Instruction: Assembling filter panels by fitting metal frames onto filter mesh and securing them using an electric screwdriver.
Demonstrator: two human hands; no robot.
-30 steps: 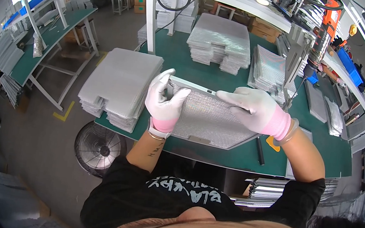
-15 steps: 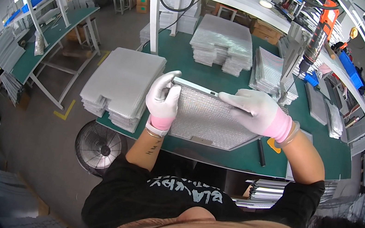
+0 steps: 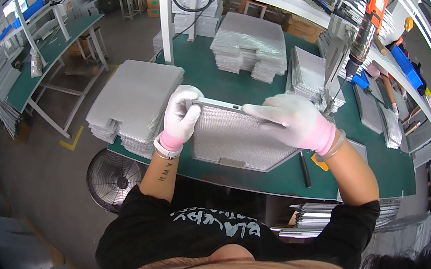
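Left hand (image 3: 180,117), in a white glove with a pink cuff, grips the near-left corner of a silver rectangular metal mesh filter panel (image 3: 236,140), while the right hand (image 3: 289,124), gloved alike, lies with fingers stretched along the panel's thin metal frame strip (image 3: 220,104), pressing it; whether they curl round it cannot be told. The panel rests tilted on the green mat-covered workbench (image 3: 366,161), its far edge raised. At nine o'clock of the panel sits a broad stack of grey mesh sheets (image 3: 138,99); at twelve o'clock a taller pile of silver mesh panels (image 3: 249,43); at one o'clock a smaller pile (image 3: 307,76). A hanging orange and black power screwdriver (image 3: 364,26) drops in at one o'clock. A round wire-guard floor fan (image 3: 113,178) stands under the bench at seven o'clock. Compared with half a second before, both hands sit a little nearer the person and the panel's far edge is lifted slightly higher. Blue plastic bins (image 3: 408,68) line the shelf at two o'clock; brown cardboard boxes (image 3: 300,24) stand behind the piles.
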